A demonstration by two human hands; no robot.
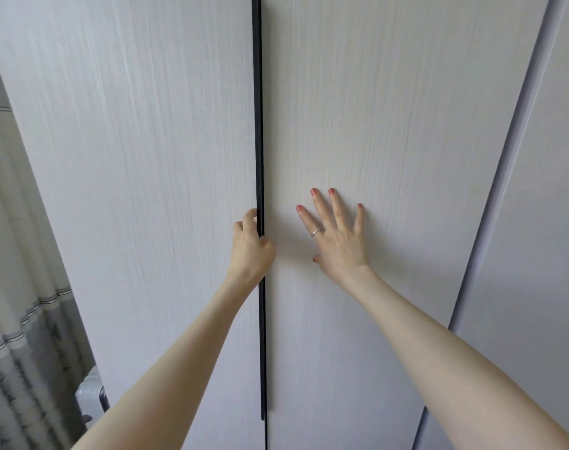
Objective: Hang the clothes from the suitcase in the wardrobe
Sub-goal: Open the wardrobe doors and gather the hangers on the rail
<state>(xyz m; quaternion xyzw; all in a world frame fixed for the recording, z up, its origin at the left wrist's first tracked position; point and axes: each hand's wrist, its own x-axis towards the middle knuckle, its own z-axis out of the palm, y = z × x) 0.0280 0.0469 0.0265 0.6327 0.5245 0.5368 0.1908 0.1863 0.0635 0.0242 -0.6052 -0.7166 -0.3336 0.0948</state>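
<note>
Wardrobe [147,157] is seen closed; contents hidden. Black handle strip [260,125] is gripped by left hand [251,246]. Right hand [338,237] is pressed flat, fingers spread, on right door [390,125]. Suitcase [91,391] partly visible at lower left.

Curtain [20,287] left of wardrobe [357,108]

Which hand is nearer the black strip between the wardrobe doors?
Left. The left hand curls its fingers round the black strip; the right hand lies flat on the right door, beside it.
</note>
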